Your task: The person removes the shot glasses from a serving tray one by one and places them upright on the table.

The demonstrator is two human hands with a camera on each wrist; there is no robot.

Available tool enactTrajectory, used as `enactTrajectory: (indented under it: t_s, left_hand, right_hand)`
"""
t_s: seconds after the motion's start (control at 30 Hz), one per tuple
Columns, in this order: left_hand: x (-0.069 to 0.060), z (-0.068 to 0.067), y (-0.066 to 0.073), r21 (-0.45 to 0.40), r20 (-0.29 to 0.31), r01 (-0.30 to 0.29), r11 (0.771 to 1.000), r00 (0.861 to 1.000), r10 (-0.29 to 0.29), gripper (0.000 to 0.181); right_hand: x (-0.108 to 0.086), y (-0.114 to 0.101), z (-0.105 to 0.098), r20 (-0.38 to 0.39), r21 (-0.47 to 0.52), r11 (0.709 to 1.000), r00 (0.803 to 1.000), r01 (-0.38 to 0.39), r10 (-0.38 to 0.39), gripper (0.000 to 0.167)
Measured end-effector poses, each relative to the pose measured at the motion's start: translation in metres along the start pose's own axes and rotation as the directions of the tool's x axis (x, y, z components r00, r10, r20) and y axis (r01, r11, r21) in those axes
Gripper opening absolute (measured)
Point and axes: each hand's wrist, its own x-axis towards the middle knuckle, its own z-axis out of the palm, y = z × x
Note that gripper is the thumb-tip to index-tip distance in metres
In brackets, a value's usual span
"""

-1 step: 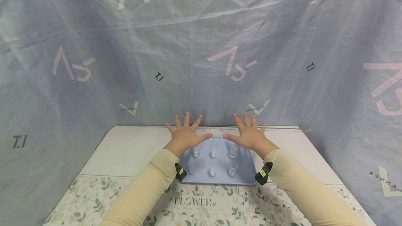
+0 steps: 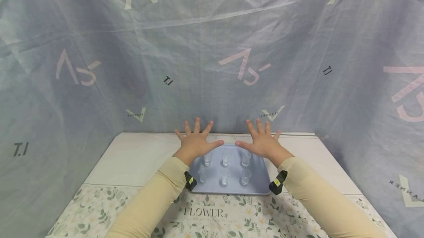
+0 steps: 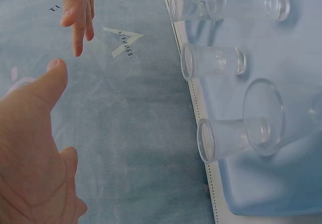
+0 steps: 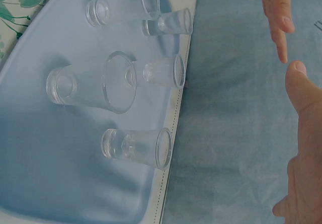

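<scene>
- Evidently, nothing has just changed: the head view matches its picture from an instant ago, so I judge the work to be at rest, with no glass in your grip.
- Your left hand (image 2: pixel 195 143) is above the tray's far left corner, fingers straight and spread, thumb pointing inward, holding nothing.
- On the blue tray (image 2: pixel 214 174), the left pair has one glass near the far edge, the far-left glass (image 2: pixel 207 162), and one closer to the near edge, the near-left glass (image 2: pixel 202 176).
- Midway between the side edges come the far-middle glass (image 2: pixel 226 159) and the near-middle glass (image 2: pixel 225 177).
- Toward the right edge stand the far-right glass (image 2: pixel 246 159) and the near-right glass (image 2: pixel 246 177); all six are upright.
- Your right hand (image 2: pixel 263 144) is above the far right corner, fingers likewise spread, holding nothing.
- Your left wrist view shows what the head view does not: clear space between your palm and the glasses, and whole round rims. Only five glasses show there.
- Your right wrist view shows a similar gap and thick glass bases on the tray. The head view alone gives you both full hands and all six glasses.
</scene>
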Motion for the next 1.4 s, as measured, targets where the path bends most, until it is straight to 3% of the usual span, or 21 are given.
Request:
enactTrajectory:
  t_s: [0.4,0.67,0.83,1.13,1.4]
  left_hand:
    - [0.0,0.002,-0.008,0.009,-0.005,0.008,1.0,1.0,-0.008,0.095]
    - [-0.002,0.011,-0.021,-0.067,-0.054,-0.013,0.998,0.998,0.01,0.096]
    - [-0.004,0.021,-0.034,-0.125,-0.065,-0.001,0.992,0.998,-0.008,0.097]
    - [-0.008,0.053,-0.053,-0.212,-0.098,-0.005,0.977,0.995,-0.016,0.09]
    - [-0.011,0.071,-0.062,-0.276,-0.17,-0.063,0.959,0.985,0.015,0.081]
  right_hand:
    - [0.002,0.003,-0.002,-0.035,0.043,0.999,0.999,-0.002,0.004,0.114]
    - [0.005,0.01,0.012,-0.181,0.167,0.982,0.982,0.089,-0.058,0.107]
    - [0.006,0.015,0.024,-0.255,0.275,0.951,0.964,0.143,-0.071,0.103]
    - [0.005,0.027,0.048,-0.329,0.421,0.89,0.944,0.176,-0.031,0.094]
    - [-0.002,0.038,0.07,-0.364,0.585,0.777,0.932,0.233,-0.005,0.086]
